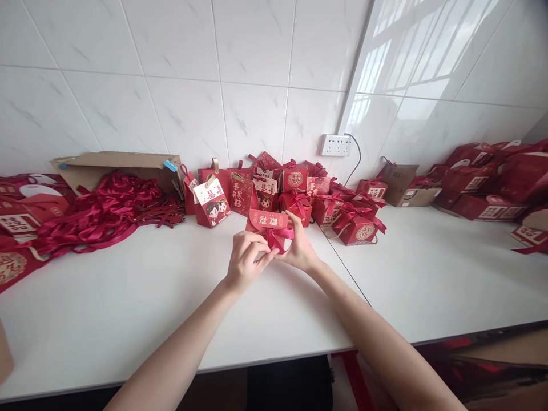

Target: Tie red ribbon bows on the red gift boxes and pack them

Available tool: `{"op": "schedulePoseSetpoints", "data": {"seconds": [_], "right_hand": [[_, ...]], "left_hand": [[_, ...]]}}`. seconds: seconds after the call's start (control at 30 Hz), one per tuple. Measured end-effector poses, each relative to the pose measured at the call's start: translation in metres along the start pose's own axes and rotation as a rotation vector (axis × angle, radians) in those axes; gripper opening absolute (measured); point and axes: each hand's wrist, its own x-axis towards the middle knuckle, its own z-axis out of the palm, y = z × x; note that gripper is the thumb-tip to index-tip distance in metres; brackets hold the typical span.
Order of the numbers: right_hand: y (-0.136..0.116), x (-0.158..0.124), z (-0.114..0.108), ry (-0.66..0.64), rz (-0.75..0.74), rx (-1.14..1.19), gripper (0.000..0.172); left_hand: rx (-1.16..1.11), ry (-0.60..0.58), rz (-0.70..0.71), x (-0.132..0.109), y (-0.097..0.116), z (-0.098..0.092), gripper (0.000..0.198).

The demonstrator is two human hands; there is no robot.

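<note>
Between my two hands, over the middle of the white table, is a red gift box (268, 220) with pale lettering on its flap. A magenta-red ribbon bow (276, 237) lies on its near side. My left hand (248, 257) has its fingers pinched together on the lower part of the ribbon. My right hand (298, 244) grips the right side of the box, thumb and fingers around its edge by the bow. The fingertips of both hands come close together below the bow. The box's underside is hidden.
A pile of red ribbons (107, 211) spills from a cardboard box (124, 160) at left. Finished-looking red boxes (362, 229) stand along the wall behind and right of my hands. More red boxes (488, 205) are heaped far right. A power strip (335, 145) hangs on the wall.
</note>
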Motion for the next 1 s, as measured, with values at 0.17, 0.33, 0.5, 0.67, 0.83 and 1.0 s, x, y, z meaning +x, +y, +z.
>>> {"op": "schedulePoseSetpoints", "data": {"seconds": [0.17,0.33,0.5,0.67,0.83,1.0], "right_hand": [[-0.002,0.003,0.0,0.072,0.032,0.021,0.098],[-0.024,0.007,-0.02,0.311,0.541,0.604,0.075],[-0.077,-0.019,-0.086,0.307,0.932,1.362,0.054],[-0.123,-0.079,-0.155,0.413,1.06,1.058,0.057],[-0.163,-0.144,-0.227,0.588,1.032,0.137,0.07],[-0.201,-0.187,-0.305,0.612,0.866,-0.84,0.085]], "left_hand": [[-0.077,0.116,-0.27,0.0,-0.007,0.003,0.015],[-0.18,0.366,-1.036,-0.012,-0.045,0.006,0.017],[-0.207,0.205,-1.179,-0.017,-0.06,0.011,0.02],[-0.205,-0.054,-1.241,-0.006,-0.04,0.015,0.015],[-0.159,-0.219,-1.283,0.007,-0.018,0.013,0.013],[-0.077,-0.332,-1.26,0.011,-0.011,0.012,0.013]]}}
